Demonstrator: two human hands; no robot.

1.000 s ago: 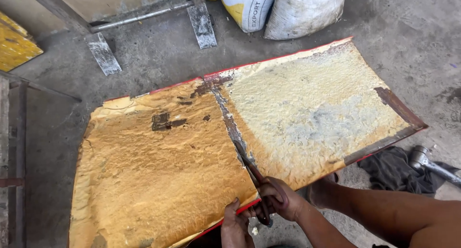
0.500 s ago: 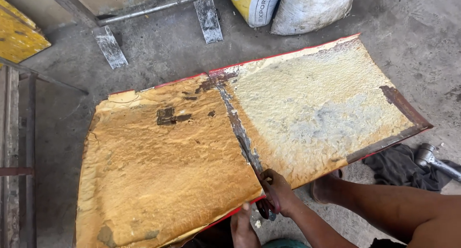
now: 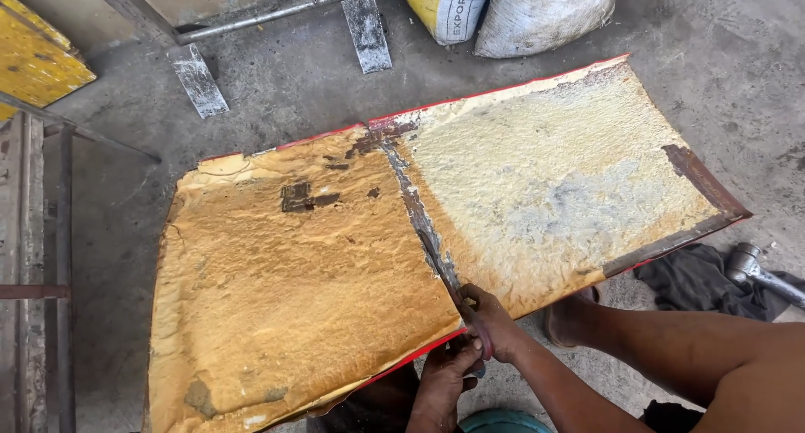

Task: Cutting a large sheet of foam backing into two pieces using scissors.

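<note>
A large sheet panel [image 3: 302, 290] with a red rim lies on the concrete floor, coated in yellow-orange foam that turns paler on the right half [image 3: 545, 181]. A rusty metal strip [image 3: 415, 211] runs across its middle toward me. My right hand [image 3: 488, 320] is closed around a thin dark tool at the strip's near end, at the panel's front edge. Just below it, my left hand [image 3: 444, 376] curls its fingers on the panel's red front edge. The tool's tip is hidden by my fingers.
A hammer [image 3: 755, 269] lies on a dark cloth [image 3: 692, 278] at the right. Two sacks [image 3: 541, 14] stand at the back, beside grey metal frame legs [image 3: 198, 79]. A yellow board [image 3: 38, 60] and a steel frame [image 3: 60, 290] are on the left. My foot [image 3: 572, 317] rests by the panel.
Both hands have stayed at the near end of the strip, the left one shifting slightly under the edge. The view has drifted a little, so the panel sits further right.
</note>
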